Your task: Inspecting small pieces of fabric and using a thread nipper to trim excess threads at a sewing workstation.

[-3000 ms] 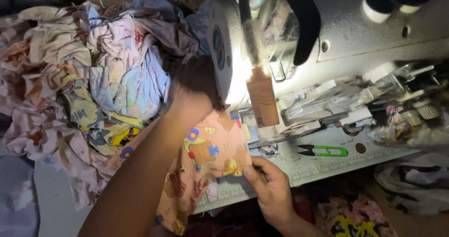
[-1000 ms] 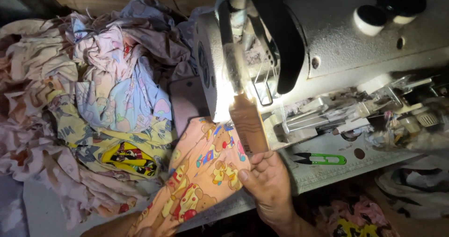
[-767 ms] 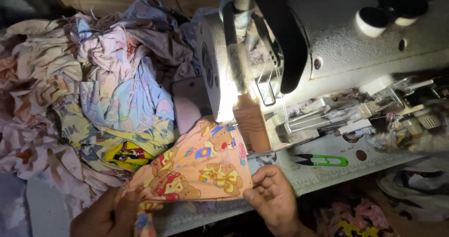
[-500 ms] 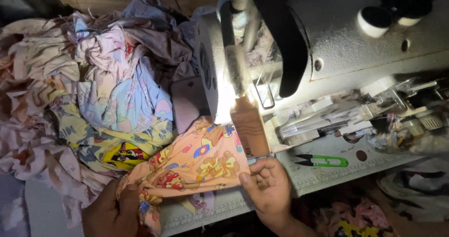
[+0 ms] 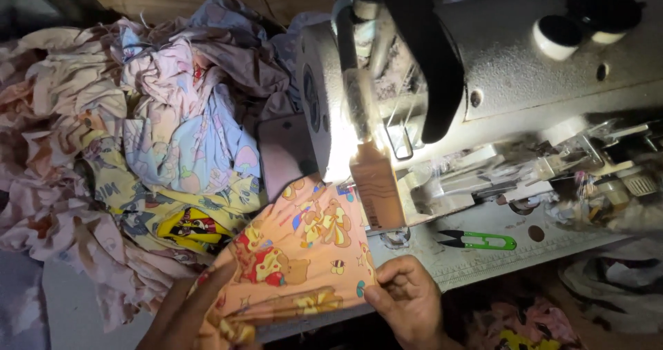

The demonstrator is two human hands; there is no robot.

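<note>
Hands hold orange cartoon-print fabric (image 5: 297, 267) on bench (image 5: 76, 315) beside sewing machine (image 5: 497, 88); right hand (image 5: 407, 298) pinches its right edge, left hand (image 5: 186, 315) grips left end. Green snips (image 5: 480, 239) nearby.

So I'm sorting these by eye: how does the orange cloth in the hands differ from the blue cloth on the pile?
The orange cloth is spread fairly flat between the left hand and right hand; the blue cloth lies crumpled and untouched. The orange one sits by the sewing machine, the blue one further left. Both carry cartoon prints.
</note>
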